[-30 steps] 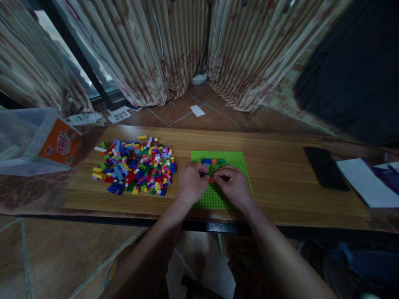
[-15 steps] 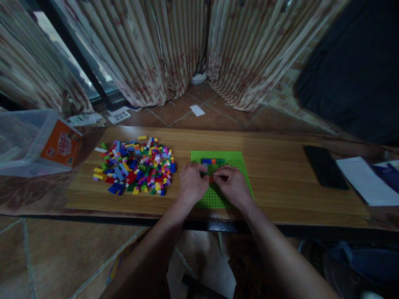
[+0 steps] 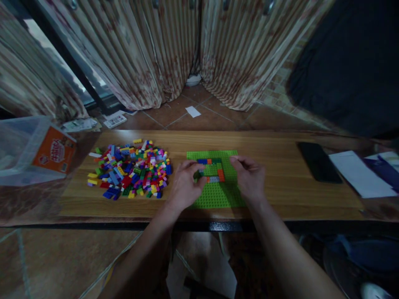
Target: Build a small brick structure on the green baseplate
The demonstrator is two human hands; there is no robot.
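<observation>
A bright green studded baseplate (image 3: 215,198) lies on the wooden board. On it, toy bricks form a rectangular outline, with a blue brick (image 3: 202,161) at the far side, an orange brick (image 3: 220,175) on the right and a grey brick (image 3: 213,179) along the near side. My left hand (image 3: 186,185) curls over the outline's left side, thumb and forefinger around what looks like a dark green brick (image 3: 196,175), partly hidden. Above the baseplate's right edge is my right hand (image 3: 251,176), its thumb and fingertips pinched together; whether something small is between them is hidden.
A spread heap of mixed toy bricks (image 3: 134,170) covers the left part of the wooden board (image 3: 280,195). Beyond it stands a clear plastic bin (image 3: 23,145) with an orange label. A black phone-like slab (image 3: 318,162) and white paper (image 3: 361,172) lie at the right.
My right hand has lifted off the bricks and moved right, uncovering the outline's orange and grey bricks. My left hand stays at the outline's left side. The whole view has shifted slightly.
</observation>
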